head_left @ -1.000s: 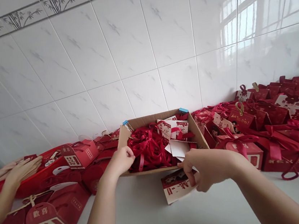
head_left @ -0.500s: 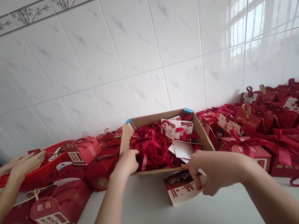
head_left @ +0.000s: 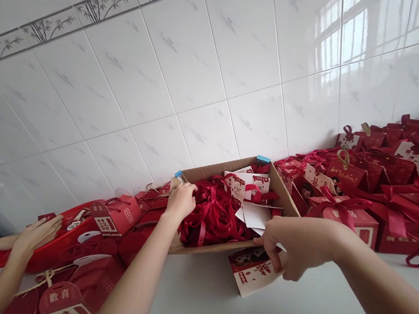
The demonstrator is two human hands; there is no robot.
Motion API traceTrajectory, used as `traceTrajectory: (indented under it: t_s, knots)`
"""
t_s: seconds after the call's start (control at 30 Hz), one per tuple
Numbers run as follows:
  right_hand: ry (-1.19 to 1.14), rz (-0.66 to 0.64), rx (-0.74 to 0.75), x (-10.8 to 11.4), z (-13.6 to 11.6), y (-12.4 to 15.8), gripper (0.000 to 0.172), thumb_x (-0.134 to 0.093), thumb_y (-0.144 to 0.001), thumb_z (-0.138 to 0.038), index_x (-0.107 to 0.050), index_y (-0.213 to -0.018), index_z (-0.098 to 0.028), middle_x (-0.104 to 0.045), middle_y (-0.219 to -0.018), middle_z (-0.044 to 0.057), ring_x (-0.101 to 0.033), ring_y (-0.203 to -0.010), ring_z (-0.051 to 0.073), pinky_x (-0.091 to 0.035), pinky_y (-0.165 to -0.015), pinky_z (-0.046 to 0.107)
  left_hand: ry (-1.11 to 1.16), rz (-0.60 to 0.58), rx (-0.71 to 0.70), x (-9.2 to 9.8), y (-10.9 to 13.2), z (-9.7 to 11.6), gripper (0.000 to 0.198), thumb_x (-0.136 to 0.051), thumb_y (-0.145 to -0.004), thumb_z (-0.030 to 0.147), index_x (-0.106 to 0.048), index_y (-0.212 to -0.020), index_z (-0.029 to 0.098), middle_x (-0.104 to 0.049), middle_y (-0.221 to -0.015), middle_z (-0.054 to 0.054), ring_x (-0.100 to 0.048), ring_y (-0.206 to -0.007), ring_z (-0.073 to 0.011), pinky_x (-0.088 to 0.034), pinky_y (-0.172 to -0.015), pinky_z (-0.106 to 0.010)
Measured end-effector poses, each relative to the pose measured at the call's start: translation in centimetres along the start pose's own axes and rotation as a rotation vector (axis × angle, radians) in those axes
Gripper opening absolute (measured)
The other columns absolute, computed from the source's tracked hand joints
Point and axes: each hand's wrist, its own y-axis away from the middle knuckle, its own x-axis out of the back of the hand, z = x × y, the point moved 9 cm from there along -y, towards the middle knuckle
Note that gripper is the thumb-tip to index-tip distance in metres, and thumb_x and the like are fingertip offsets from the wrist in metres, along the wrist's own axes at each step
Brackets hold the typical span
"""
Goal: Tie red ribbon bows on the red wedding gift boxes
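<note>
A cardboard box (head_left: 287,193) holds a tangle of red ribbons (head_left: 216,212) and several printed cards (head_left: 257,215). My left hand (head_left: 181,200) hangs over the box's back left corner, beside the ribbons. Its fingers are curled together; whatever they pinch, if anything, is hidden. In front of the box, a red-and-cream printed paper gift box (head_left: 256,273) rests low over the white tabletop. My right hand (head_left: 284,249) grips its right end between thumb and fingers, close to the cardboard box's front edge. The hand covers part of that end.
Red gift boxes with bows (head_left: 395,210) crowd the right side. More red boxes (head_left: 65,302) stand on the left, near a red tray (head_left: 42,259). A co-worker's hands (head_left: 38,236) reach over that tray. A tiled wall (head_left: 199,76) rises behind.
My left hand has moved back and up, from the front left of the ribbons to the box's back left corner. My right hand stays on the gift box.
</note>
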Motion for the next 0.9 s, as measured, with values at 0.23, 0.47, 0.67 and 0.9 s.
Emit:
traceTrajectory:
  t_s: [0.23, 0.47, 0.67, 0.9]
  knots:
    - [-0.014, -0.021, 0.032, -0.1, -0.2, 0.0, 0.022, -0.065, -0.054, -0.019, -0.073, -0.075, -0.022, -0.063, -0.07, -0.002, -0.049, -0.051, 0.01, -0.032, -0.038, 0.018, -0.088, -0.137, -0.158, -1.0, -0.8, 0.0, 0.028, -0.053, -0.09, 0.032, -0.057, -0.114, 0.017, -0.058, -0.119, -0.009, -0.058, -0.103, -0.0209, -0.05, -0.088, -0.042]
    - [-0.016, -0.012, 0.055, -0.1, -0.2, -0.1, 0.022, -0.066, -0.055, -0.02, -0.073, -0.075, -0.021, -0.061, -0.066, -0.002, -0.048, -0.05, 0.009, -0.032, -0.038, 0.018, -0.106, -0.161, -0.239, -0.6, 0.2, 0.2, 0.016, -0.058, -0.086, 0.031, -0.064, -0.091, 0.016, -0.063, -0.106, -0.007, -0.055, -0.106, -0.0219, -0.041, -0.095, -0.043]
    - [-0.007, 0.009, 0.075, 0.2, -0.6, 0.0, 0.021, -0.066, -0.054, -0.019, -0.073, -0.074, -0.02, -0.057, -0.061, -0.004, -0.047, -0.049, 0.009, -0.031, -0.038, 0.018, -0.106, -0.13, -0.237, -0.7, 0.6, 0.6, 0.014, -0.065, -0.079, 0.029, -0.064, -0.087, 0.018, -0.064, -0.101, -0.006, -0.053, -0.107, -0.0241, -0.04, -0.096, -0.044]
    - [-0.003, -0.002, 0.073, 0.3, -0.8, 0.1, 0.021, -0.065, -0.055, -0.019, -0.073, -0.074, -0.02, -0.06, -0.065, -0.003, -0.048, -0.049, 0.009, -0.031, -0.037, 0.017, 0.009, -0.084, -0.14, -1.0, 0.0, 0.3, 0.026, -0.056, -0.088, 0.031, -0.059, -0.107, 0.014, -0.063, -0.106, -0.007, -0.059, -0.099, -0.0209, -0.047, -0.089, -0.044]
